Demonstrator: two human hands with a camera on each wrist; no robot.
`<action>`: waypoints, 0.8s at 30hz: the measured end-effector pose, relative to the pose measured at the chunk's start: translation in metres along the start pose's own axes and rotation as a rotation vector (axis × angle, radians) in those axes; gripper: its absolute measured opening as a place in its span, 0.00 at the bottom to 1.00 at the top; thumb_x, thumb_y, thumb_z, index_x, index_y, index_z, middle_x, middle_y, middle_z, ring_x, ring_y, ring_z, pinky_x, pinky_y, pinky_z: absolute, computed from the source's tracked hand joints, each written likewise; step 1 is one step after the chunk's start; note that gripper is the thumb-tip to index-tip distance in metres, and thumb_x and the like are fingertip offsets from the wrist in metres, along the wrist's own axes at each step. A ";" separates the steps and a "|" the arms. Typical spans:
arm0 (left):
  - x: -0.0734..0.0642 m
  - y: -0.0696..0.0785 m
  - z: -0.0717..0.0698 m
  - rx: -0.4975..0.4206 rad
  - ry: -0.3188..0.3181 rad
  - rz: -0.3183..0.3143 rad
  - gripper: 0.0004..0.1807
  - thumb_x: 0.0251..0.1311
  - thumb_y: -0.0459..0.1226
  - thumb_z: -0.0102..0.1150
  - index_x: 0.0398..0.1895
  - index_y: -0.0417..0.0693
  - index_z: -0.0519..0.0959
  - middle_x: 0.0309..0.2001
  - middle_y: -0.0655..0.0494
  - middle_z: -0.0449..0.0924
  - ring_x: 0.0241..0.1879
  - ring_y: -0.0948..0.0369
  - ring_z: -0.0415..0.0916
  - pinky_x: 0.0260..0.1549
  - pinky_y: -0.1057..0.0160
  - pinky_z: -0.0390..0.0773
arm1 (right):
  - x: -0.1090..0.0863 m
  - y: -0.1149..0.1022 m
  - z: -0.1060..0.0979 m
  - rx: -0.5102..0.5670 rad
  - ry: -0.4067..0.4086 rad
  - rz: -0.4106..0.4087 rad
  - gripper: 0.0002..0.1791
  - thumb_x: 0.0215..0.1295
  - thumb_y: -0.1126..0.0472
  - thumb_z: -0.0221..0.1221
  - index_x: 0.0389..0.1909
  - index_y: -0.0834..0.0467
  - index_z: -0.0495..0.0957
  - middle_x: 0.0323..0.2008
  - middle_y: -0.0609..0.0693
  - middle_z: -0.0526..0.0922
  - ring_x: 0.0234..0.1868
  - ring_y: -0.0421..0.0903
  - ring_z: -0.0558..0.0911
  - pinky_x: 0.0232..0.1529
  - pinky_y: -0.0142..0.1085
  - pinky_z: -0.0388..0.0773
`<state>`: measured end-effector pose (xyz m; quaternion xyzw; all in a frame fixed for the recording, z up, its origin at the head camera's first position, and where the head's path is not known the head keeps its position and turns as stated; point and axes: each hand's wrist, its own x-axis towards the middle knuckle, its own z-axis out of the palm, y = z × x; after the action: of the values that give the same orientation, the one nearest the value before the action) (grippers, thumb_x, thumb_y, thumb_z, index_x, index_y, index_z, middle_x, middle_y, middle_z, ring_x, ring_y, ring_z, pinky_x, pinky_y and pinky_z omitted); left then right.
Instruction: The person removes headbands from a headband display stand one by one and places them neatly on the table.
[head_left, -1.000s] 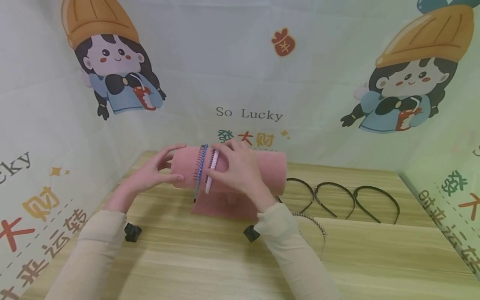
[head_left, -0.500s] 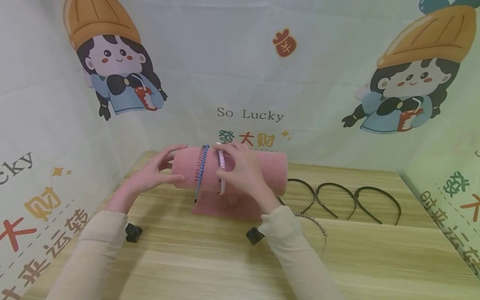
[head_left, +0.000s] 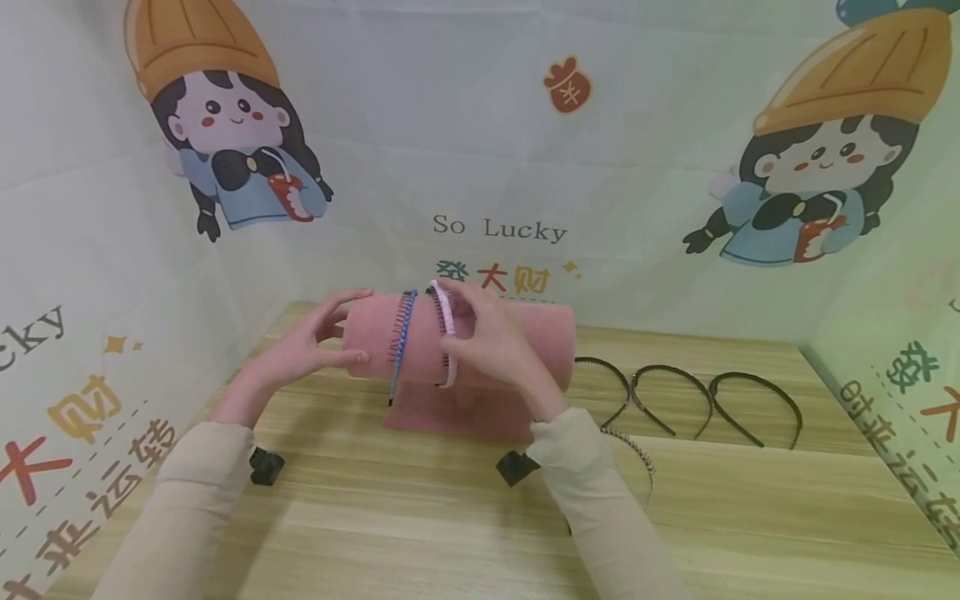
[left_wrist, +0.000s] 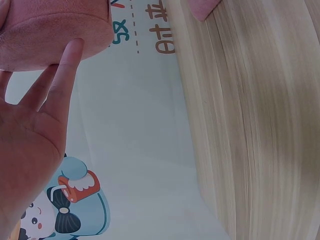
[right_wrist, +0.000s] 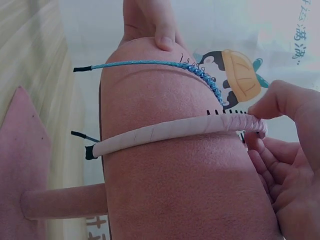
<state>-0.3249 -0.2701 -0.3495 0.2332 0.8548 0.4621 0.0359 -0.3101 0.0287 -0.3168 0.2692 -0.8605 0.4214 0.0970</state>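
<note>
A pink padded headband stand (head_left: 491,333) lies as a horizontal cylinder on its base. My left hand (head_left: 311,337) grips its left end, thumb at the front; in the left wrist view, fingers (left_wrist: 67,75) touch the end face. A blue braided headband (head_left: 402,342) with dark teeth straddles the cylinder near that hand. To its right sits a pale pink wrapped headband (right_wrist: 170,131), also over the cylinder. My right hand (head_left: 491,333) pinches this pale headband between thumb and fingers, near its top, as the right wrist view shows.
Several dark headbands (head_left: 753,408) lie on the wooden table (head_left: 375,533) at right. A toothed headband (head_left: 637,454) is partly behind the right sleeve. Two black clips (head_left: 266,467) sit at the front. Printed cloth (head_left: 480,150) walls the back and sides.
The pale pink headband has moved right along the cylinder with my right hand, widening the gap to the blue one. My left hand keeps its grip on the stand's end.
</note>
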 end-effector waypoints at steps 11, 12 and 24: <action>0.000 0.000 0.001 0.004 0.000 -0.006 0.47 0.61 0.38 0.67 0.77 0.67 0.50 0.73 0.47 0.60 0.68 0.42 0.64 0.55 0.50 0.75 | 0.000 0.004 -0.002 0.099 -0.008 -0.031 0.36 0.58 0.66 0.64 0.69 0.48 0.69 0.41 0.47 0.80 0.44 0.43 0.76 0.48 0.36 0.75; 0.000 0.000 0.001 0.004 0.000 -0.005 0.47 0.61 0.38 0.67 0.77 0.67 0.50 0.73 0.47 0.60 0.68 0.41 0.64 0.55 0.49 0.75 | 0.000 0.005 -0.002 0.101 -0.011 -0.035 0.36 0.58 0.66 0.65 0.69 0.47 0.69 0.41 0.46 0.80 0.44 0.43 0.76 0.48 0.36 0.75; 0.000 -0.001 0.000 0.015 0.002 -0.009 0.47 0.61 0.38 0.66 0.77 0.68 0.50 0.74 0.47 0.60 0.68 0.42 0.65 0.54 0.50 0.75 | 0.000 0.008 -0.005 0.096 -0.037 -0.076 0.35 0.59 0.63 0.67 0.69 0.46 0.71 0.39 0.45 0.82 0.44 0.41 0.77 0.49 0.36 0.74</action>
<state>-0.3250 -0.2703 -0.3504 0.2289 0.8594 0.4558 0.0353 -0.3144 0.0364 -0.3189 0.3138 -0.8301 0.4531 0.0841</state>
